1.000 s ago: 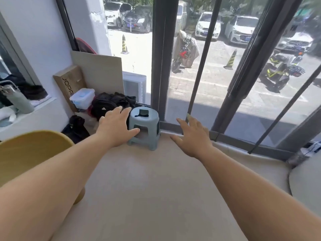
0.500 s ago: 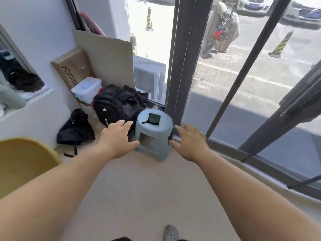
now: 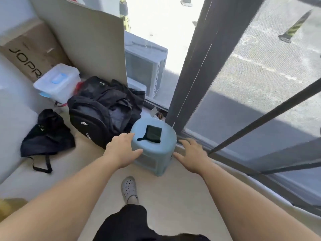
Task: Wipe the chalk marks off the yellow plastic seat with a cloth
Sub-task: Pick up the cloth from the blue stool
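**Both hands at the little stool, cloth not picked up yet**

So the dark cloth [image 3: 153,134] lies flat on top of a small blue-grey stool [image 3: 165,146]. The stool stands on the floor, far side tight against the window frame [image 3: 199,70], with a black backpack [image 3: 97,117] just to its left.

The left hand [image 3: 122,148] is at the stool's near-left corner, its fingers [image 3: 126,137] straight and a bit apart. The thumb lies along the near rim, touching but not clamped on anything. The right hand [image 3: 192,155] is just beside the stool's right side, fingers spread wide and holding nothing. I can't tell if it actually touches the plastic.

My guess is the hands bracket the stool either to drag it out of that corner or on the way to the cloth. No idea which.

The yellow seat [image 3: 10,207] is only a blurry scrap cut off in the near-left corner, well apart from the cloth. The chalk marks aren't visible at all from here, and by the look of it wiping hasn't started.
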{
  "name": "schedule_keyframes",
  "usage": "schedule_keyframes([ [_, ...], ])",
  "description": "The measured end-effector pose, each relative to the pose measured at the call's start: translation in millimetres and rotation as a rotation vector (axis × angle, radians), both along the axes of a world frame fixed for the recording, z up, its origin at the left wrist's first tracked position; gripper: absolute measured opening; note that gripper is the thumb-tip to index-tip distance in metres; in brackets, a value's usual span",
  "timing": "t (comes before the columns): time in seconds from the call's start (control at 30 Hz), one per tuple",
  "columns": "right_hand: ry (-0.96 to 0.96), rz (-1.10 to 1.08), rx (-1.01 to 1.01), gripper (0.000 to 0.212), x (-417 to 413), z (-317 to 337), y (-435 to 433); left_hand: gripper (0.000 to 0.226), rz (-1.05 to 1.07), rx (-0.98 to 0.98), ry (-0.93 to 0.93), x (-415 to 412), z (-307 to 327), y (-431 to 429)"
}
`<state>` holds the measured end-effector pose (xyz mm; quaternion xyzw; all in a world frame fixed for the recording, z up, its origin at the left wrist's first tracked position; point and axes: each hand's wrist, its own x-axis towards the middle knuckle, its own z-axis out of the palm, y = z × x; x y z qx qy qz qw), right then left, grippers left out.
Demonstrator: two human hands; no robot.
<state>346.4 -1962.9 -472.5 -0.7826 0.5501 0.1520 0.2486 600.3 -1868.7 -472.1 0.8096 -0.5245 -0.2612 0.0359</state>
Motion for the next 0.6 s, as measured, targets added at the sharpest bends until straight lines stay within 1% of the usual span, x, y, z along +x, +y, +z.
schedule_keyframes([
  [0.07,0.044,-0.044,0.068,0.072,20,-24,-26,0.078,0.008,0.05,0.058,25,-23,-33],
  [0.17,0.081,-0.068,0.129,0.073,52,-64,-69,0.07,-0.019,0.091,0.096,59,-70,-83],
  [0.33,0.053,-0.075,0.21,0.07,103,-156,-136,0.068,-0.01,0.137,0.161,85,-164,-158],
  [0.5,0.063,0.017,0.307,0.07,137,-260,-188,0.05,0.059,0.236,0.258,90,-261,-192],
  [0.6,0.068,0.089,0.295,0.074,144,-308,-209,0.045,0.128,0.259,0.269,82,-308,-198],
])
